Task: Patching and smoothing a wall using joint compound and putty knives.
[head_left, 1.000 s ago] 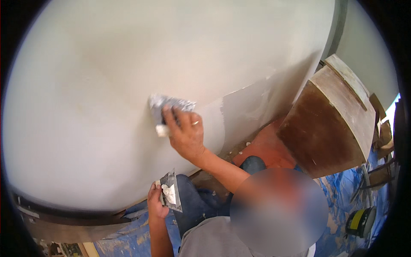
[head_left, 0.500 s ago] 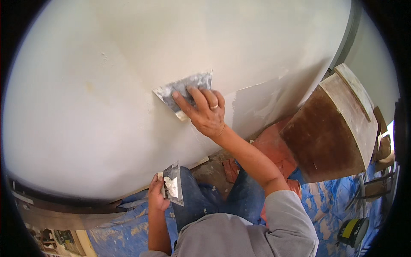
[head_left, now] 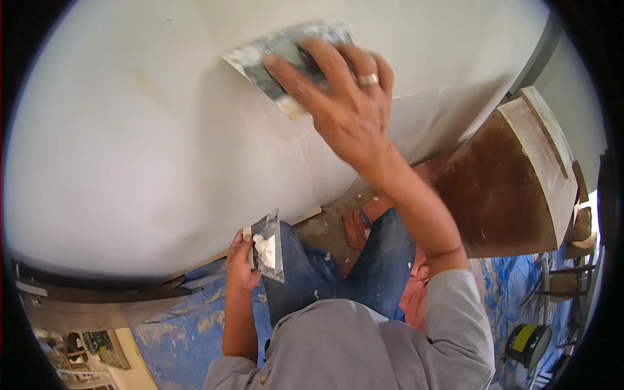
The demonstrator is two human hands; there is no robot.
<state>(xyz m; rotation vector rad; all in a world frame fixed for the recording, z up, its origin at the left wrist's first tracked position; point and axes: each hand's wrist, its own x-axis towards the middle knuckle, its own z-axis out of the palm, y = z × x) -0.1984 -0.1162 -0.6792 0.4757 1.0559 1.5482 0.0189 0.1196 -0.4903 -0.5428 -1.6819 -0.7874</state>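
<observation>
My right hand [head_left: 344, 110] presses a wide, smeared metal putty knife [head_left: 276, 62] against the pale wall [head_left: 130, 149] in the upper middle, its fingers spread over the blade and gripping it. A ring is on one finger. Lower down, by my left knee, my left hand [head_left: 240, 263] holds a second metal blade [head_left: 273, 227] upright, with a lump of white paste [head_left: 264, 250] on it. Faint streaks and a ridge mark the wall to the right of my right hand.
A brown wooden panel [head_left: 494, 188] leans at the right beside the wall. Blue sheeting [head_left: 169, 338] and a red sheet [head_left: 419, 289] cover the floor around my legs. A black bucket with a yellow band [head_left: 526, 344] stands at the lower right, near some dark metal frames [head_left: 565, 273].
My right hand has moved the putty knife up the wall, and slightly right. My left hand with the paste-loaded blade sits higher in the picture. The view has shifted.
</observation>
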